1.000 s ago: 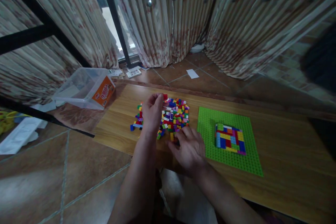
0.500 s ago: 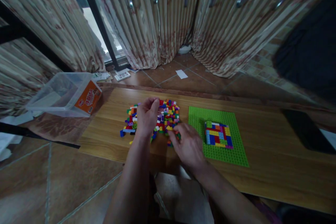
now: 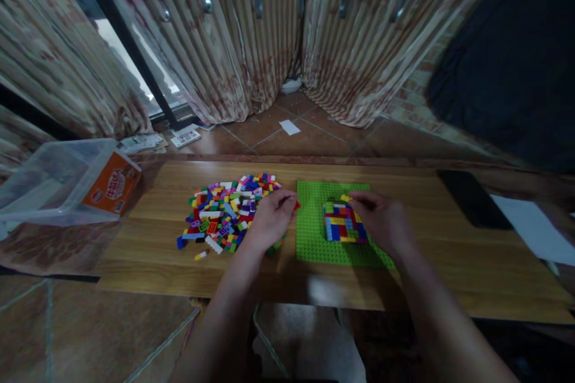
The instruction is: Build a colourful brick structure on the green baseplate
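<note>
My left hand (image 3: pixel 273 218) is pinched closed on a small red brick (image 3: pixel 297 205), at the left edge of a green baseplate (image 3: pixel 309 233). On the plate stands a flat, multicoloured brick block (image 3: pixel 342 228) with red, yellow, blue and white pieces. Over its upper right part is my right hand (image 3: pixel 383 218), its thumb and finger closed on a yellow brick (image 3: pixel 345 198). Whether that brick touches the block I cannot tell. A heap of loose toy bricks (image 3: pixel 229 209) spreads to the left, partly hidden behind my left hand and forearm.
The wooden tabletop (image 3: pixel 144 233) carries a dark flat slab (image 3: pixel 474 197) and white paper (image 3: pixel 534 224) on the right. A clear plastic bin (image 3: pixel 58 185) with an orange label stands off the left end. Striped curtains (image 3: pixel 251 54) hang beyond the table.
Both hands have left the brick heap and moved right relative to the table. The right hand now holds a yellow brick above the block; a red brick shows in the left hand. The view has turned right.
</note>
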{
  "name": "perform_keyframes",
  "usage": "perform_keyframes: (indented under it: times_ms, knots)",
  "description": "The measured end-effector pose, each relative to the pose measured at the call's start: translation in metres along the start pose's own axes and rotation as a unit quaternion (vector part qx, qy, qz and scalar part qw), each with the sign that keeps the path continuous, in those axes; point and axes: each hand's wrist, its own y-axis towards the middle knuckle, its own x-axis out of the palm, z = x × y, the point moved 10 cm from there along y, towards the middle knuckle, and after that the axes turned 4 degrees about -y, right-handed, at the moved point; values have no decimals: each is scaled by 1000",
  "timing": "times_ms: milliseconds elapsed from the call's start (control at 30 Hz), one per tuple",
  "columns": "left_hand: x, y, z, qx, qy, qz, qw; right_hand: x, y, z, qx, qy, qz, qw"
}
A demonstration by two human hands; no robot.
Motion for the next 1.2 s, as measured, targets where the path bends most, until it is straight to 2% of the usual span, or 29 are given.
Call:
perform_keyframes:
  times_ms: [167,300,600,767,900,1200]
  knots:
    - [37,-1,-17,-24,55,-66,996,4,-10,-19,-31,-102,2,994]
    - [51,-1,-25,-22,111,-87,990,15,-16,-30,-50,-125,-10,991]
    - [55,0,-16,16,164,-104,981,26,-20,-24,-33,-128,-65,989]
    - [56,-2,-13,15,171,-104,980,30,-17,-14,-2,-51,-101,994]
    - [57,-4,-8,30,171,-100,980,30,-15,-8,5,-13,-106,994]
    - [59,-7,4,47,191,-92,976,30,-11,-7,22,-2,-107,994]
